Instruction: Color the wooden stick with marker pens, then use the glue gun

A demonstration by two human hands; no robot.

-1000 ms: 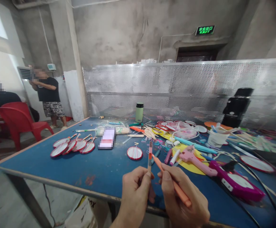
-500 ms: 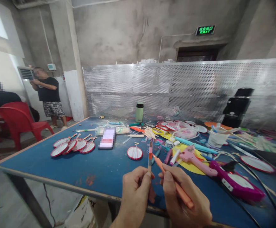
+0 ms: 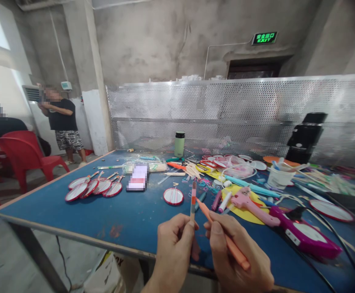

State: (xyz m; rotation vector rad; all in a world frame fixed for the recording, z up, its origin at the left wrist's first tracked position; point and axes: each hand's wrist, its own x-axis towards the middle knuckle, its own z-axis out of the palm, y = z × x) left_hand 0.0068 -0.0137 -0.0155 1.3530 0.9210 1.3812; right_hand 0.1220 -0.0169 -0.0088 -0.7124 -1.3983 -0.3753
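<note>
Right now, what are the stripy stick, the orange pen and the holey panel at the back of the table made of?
Stripy stick: probably wood, matte, since its lower end is bare, pale tan under the coloured bands.
Orange pen: likely plastic, smooth, with one even colour.
Holey panel: looks like metal, silvery and shiny, with rows of small holes.

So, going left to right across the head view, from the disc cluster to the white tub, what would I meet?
Disc cluster, phone, lone red-rimmed disc, striped stick in the left hand, orange marker in the right hand, white tub.
</note>
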